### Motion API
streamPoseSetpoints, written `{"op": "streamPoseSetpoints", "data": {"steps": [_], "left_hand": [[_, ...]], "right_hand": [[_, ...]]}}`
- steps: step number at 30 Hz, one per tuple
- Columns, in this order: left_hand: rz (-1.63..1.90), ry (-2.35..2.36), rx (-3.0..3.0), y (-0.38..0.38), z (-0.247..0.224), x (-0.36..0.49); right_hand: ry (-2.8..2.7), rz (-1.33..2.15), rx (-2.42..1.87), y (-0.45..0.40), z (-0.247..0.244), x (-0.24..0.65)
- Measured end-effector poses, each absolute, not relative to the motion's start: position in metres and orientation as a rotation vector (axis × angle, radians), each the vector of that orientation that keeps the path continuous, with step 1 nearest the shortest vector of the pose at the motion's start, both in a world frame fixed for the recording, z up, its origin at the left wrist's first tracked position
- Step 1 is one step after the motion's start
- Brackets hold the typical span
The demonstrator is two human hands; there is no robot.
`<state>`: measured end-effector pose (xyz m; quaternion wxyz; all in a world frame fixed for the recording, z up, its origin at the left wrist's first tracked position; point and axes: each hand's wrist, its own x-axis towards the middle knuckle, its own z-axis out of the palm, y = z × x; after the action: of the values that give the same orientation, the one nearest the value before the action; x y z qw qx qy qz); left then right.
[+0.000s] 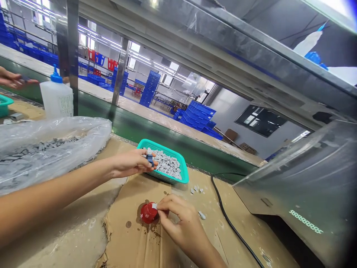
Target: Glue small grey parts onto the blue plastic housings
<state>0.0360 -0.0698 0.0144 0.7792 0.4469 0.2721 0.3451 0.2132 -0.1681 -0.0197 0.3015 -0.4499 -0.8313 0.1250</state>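
Observation:
My left hand is closed on a small dark blue plastic part with a light grey piece at its top. It hovers over the near left end of a teal basket filled with small grey pieces. Between thumb and forefinger, my right hand pinches a small light grey piece. That piece is at the upper rim of a small red cup, which sits on wet-spotted cardboard. What is inside the cup cannot be made out.
A clear plastic bag of grey pieces lies at left, near a white bottle with a blue cap. Another person's hand shows at far left. A black cable and a metal housing stand at right. Loose grey pieces lie nearby.

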Motion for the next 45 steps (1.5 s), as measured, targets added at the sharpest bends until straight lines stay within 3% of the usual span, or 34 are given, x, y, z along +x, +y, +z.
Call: {"op": "streamPoseSetpoints", "data": {"steps": [14,26,34,45], "left_hand": [[0.773,0.603,1.050,-0.067,0.009,0.037],[0.683,0.468,1.187,-0.078,0.007,0.040],[0.756,0.510,1.032,-0.077,0.007,0.042],[0.795,0.552,1.011,-0.081,0.004,0.048]], "right_hand": [[-2.213,0.236,-1.118,-0.177,-0.020,0.209],[-1.591,0.581,-1.154,-0.145,0.035,0.212],[-1.535,0.790,-1.200,-0.124,0.051,0.210],[-1.746,0.512,-1.244,-0.131,0.060,0.214]]}}
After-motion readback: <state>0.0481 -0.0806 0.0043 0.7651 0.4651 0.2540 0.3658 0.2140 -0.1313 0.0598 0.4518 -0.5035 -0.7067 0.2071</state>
